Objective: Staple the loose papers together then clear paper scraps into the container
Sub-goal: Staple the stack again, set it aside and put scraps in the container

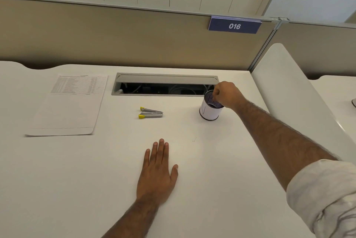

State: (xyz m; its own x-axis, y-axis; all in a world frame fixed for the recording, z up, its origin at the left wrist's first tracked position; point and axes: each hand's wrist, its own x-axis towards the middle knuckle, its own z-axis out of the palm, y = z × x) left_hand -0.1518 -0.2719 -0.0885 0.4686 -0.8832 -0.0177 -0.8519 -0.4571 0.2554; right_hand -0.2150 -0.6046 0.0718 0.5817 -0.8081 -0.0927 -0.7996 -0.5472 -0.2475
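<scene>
A stack of printed papers (71, 105) lies flat at the left of the white desk (77, 180). A small metal stapler with yellow ends (150, 112) lies open in the middle. At the right stands a mesh cup container (210, 111) wrapped in white paper. My right hand (228, 94) hovers over its rim with the fingertips pinched together inside the opening; I cannot tell whether anything is between them. My left hand (159, 170) lies flat on the desk, palm down, fingers spread and holding nothing.
An open cable tray (163, 84) is sunk into the desk behind the stapler. A tiny bent staple (194, 139) lies right of my left hand. A tan partition with a "016" sign (234, 25) backs the desk; a white divider (289, 87) bounds the right side.
</scene>
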